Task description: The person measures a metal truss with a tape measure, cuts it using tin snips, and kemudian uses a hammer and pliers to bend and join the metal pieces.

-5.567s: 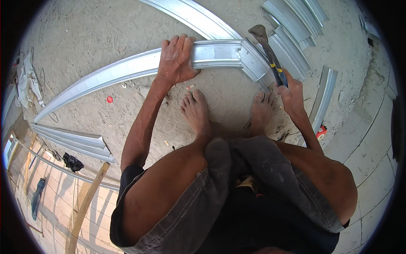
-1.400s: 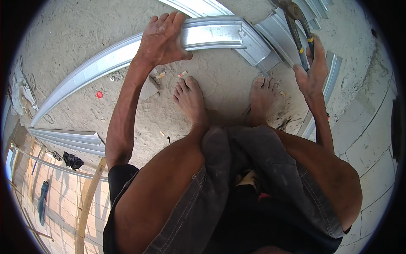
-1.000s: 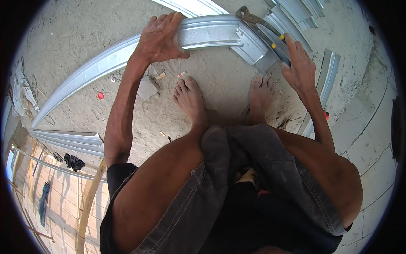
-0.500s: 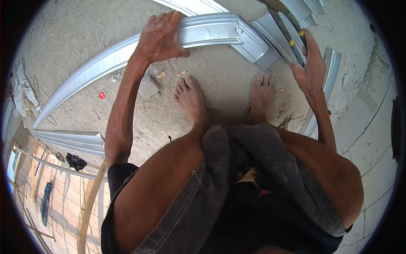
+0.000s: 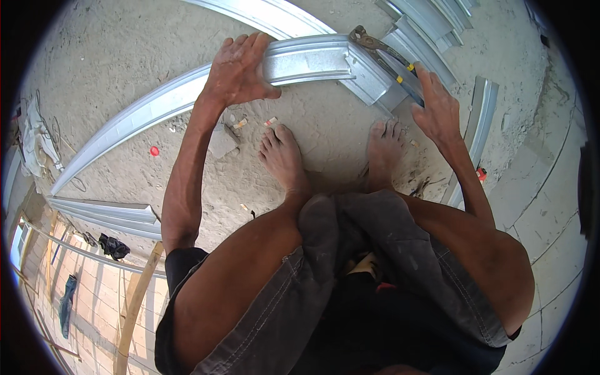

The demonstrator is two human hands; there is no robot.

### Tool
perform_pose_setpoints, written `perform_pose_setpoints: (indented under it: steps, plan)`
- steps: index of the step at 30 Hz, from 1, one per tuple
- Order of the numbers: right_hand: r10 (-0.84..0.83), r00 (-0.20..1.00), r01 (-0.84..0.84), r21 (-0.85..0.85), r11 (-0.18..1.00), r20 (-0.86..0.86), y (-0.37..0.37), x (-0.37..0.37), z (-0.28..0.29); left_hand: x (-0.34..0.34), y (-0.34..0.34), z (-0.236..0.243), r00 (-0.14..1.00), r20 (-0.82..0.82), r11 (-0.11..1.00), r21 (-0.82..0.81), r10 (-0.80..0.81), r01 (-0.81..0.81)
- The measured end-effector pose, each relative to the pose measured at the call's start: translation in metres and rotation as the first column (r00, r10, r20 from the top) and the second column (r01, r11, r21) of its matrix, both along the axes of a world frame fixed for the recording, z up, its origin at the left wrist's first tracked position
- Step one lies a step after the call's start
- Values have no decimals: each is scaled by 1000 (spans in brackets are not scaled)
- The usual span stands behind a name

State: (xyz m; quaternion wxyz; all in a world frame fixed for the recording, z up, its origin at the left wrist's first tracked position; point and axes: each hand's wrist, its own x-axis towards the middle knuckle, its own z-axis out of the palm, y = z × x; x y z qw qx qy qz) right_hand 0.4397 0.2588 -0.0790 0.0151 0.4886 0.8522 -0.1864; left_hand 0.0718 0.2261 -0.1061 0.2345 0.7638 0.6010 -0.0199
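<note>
My left hand (image 5: 240, 72) grips a long silvery metal channel (image 5: 306, 61) near its cut end, the thumb on the near edge. The channel runs off to the far left in the fisheye bend. My right hand (image 5: 439, 107) is closed round the blue-black and yellow handles of tin snips (image 5: 382, 53). The jaws of the snips are at the far corner of the channel's right end; whether they bite the metal I cannot tell. Beneath that end lies another metal channel (image 5: 375, 84), crossing it at an angle. My bare feet stand on the dusty ground just nearer than the channel.
More metal profiles (image 5: 431, 22) lie stacked at the far right, and a single strip (image 5: 481, 119) lies beside my right forearm. Several profiles (image 5: 112, 212) rest at the left. A stone chunk (image 5: 222, 140) and a red cap (image 5: 154, 151) lie on the ground near my left arm.
My right hand has brought the snips leftward and slightly nearer, so their jaws now meet the channel's right end. My left hand keeps its hold on the channel.
</note>
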Motion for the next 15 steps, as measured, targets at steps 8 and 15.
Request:
perform_pose_setpoints:
  steps: [8,15]
  plan:
    - [-530,769,405,-368,837,-358,4,21,30,0,-9,22,999,-23,984,174,-34,37]
    - [-830,373,524,-644,558,-416,-2,35,17,6,-36,125,990,-116,971,233,80,-51]
